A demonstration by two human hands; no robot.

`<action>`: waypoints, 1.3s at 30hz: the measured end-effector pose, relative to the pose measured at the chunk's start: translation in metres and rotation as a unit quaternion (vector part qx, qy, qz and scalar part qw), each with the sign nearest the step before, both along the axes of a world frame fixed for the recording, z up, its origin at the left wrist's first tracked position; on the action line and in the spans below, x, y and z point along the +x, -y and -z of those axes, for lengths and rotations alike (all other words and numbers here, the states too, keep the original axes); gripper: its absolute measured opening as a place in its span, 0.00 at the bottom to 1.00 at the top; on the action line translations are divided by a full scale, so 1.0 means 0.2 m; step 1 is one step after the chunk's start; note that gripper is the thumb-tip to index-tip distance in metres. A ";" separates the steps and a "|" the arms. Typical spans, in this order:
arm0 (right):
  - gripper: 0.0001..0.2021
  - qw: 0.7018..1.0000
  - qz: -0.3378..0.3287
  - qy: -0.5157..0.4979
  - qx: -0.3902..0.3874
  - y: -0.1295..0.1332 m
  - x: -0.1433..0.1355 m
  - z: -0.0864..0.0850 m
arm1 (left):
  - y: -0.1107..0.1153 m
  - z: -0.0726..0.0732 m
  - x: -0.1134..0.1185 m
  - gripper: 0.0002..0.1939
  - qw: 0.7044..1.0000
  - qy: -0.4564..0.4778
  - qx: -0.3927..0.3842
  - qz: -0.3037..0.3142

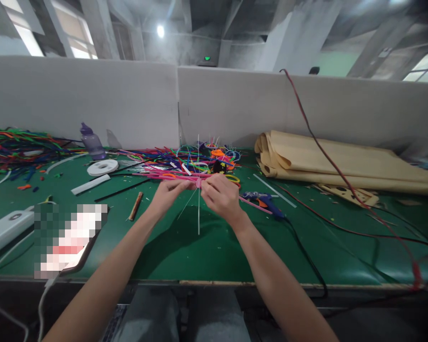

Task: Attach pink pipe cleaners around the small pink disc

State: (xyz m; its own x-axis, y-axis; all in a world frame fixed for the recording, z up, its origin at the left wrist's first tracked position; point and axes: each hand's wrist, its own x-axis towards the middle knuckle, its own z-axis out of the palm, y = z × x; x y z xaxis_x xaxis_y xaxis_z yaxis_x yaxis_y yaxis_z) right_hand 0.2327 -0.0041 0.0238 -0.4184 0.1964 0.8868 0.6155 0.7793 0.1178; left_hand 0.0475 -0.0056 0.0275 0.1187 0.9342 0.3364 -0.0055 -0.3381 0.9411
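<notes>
My left hand (167, 194) pinches a pink pipe cleaner (199, 183) between thumb and forefinger. Opposite it, my right hand (221, 195) is closed around the same pink piece, with its fingertips partly hidden. A small pink bunch shows between the two hands, crossed by a thin white stick (199, 216) that stands upright in view. Another fine pale strand slants down to the left from it. Behind the hands lies a pile of coloured pipe cleaners (164, 156), with long pink ones nearest my fingers.
Right of my hands lies a blue glue gun (267, 204) with a black cable. Rolled brown paper (335, 159) fills the back right. A phone (71, 242), a white tape roll (102, 167) and a purple bottle (92, 142) are on the left. A red-black wire (317, 142) hangs across the right.
</notes>
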 end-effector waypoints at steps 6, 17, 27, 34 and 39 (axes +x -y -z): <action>0.06 1.000 -0.007 -0.007 -0.021 0.02 -0.06 0.02 | 0.02 0.04 0.06 0.10 1.000 0.010 -0.007 0.026; 0.05 0.885 -0.169 -0.185 -0.393 0.07 -0.10 -0.07 | 0.00 0.03 -0.01 0.10 0.987 -0.072 0.139 -0.027; 0.06 0.846 -0.191 -0.143 -0.477 0.03 -0.05 -0.07 | -0.01 0.01 -0.02 0.06 0.953 -0.152 0.262 -0.028; 0.08 0.998 0.024 0.029 -0.046 0.03 -0.06 0.00 | -0.01 0.04 0.01 0.11 0.995 -0.005 0.078 -0.069; 0.07 0.996 0.048 0.070 0.018 0.02 -0.04 0.02 | 0.02 0.03 0.03 0.11 0.974 0.143 -0.093 0.152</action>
